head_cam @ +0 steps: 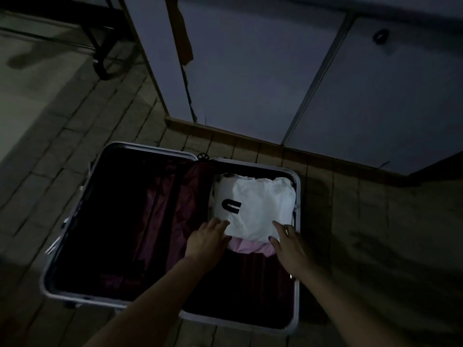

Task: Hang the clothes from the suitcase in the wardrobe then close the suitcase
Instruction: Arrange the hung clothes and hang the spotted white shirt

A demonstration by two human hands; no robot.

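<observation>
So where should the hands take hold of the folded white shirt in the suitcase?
By its near edge, from the person's side. The white shirt lies flat on top of a pink garment, and its near fold overhangs there, so the left hand and right hand could likely slide fingers under both corners.

Only thing close to readable is a bold black mark like a sideways U or C on the white folded garment (255,209), just above the left hand (208,242).
</observation>
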